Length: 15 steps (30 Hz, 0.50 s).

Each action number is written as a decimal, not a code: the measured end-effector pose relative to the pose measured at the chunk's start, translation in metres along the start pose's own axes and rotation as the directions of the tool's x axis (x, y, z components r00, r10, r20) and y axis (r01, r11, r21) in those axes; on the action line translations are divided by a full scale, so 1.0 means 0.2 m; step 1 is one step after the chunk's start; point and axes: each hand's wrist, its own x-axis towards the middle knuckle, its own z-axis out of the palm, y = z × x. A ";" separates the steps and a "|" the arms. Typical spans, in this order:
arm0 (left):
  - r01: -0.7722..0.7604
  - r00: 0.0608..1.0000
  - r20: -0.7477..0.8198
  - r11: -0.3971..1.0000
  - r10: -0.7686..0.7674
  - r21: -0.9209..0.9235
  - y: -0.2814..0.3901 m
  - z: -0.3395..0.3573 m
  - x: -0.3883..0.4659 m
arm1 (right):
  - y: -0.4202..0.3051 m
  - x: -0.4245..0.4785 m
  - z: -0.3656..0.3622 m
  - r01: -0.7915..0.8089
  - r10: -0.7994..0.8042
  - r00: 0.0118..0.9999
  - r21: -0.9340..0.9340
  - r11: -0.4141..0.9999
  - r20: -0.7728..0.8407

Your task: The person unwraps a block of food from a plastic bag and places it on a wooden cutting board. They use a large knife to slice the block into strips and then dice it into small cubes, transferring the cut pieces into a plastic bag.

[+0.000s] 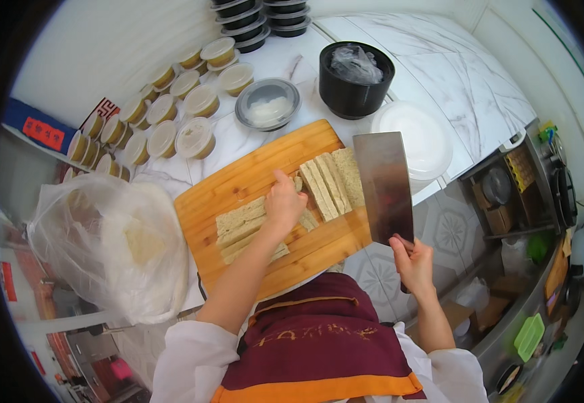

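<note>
My right hand (415,264) grips the handle of a broad cleaver (385,186), its blade held up over the right end of a wooden cutting board (256,176). Beside and partly behind the blade lie porous beige food strips (325,186) and an uncut-looking slab (348,176). My left hand (286,201) is low over the middle of the board, between the two groups. Its fingers hide what they touch, so a hold cannot be told. More beige strips (241,221) lie to its left, partly covered by my forearm. Small offcuts (308,220) sit just right of the hand.
A clear plastic bag (146,247) of pale food rests left of the board. Behind stand several lidded tubs (201,101), a lidded black bowl (268,105), a black container (355,93) with plastic inside and white round lids or containers (413,136). Steel shelving (503,186) is at right.
</note>
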 end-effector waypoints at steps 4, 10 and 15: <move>-0.054 0.998 -0.014 0.997 0.055 0.051 0.05 -0.01 -0.05 | 0.05 0.04 0.01 0.001 -0.003 1.000 0.056 0.998 0.027; 0.002 0.996 -0.085 0.991 -0.014 -0.137 -0.02 0.05 -0.02 | -0.02 0.06 0.03 -0.012 0.009 0.998 0.053 0.999 0.068; 0.001 0.996 -0.051 0.572 -0.074 -0.820 -0.06 -0.09 -0.08 | 0.00 0.08 0.03 0.036 -0.041 0.997 0.080 0.996 0.068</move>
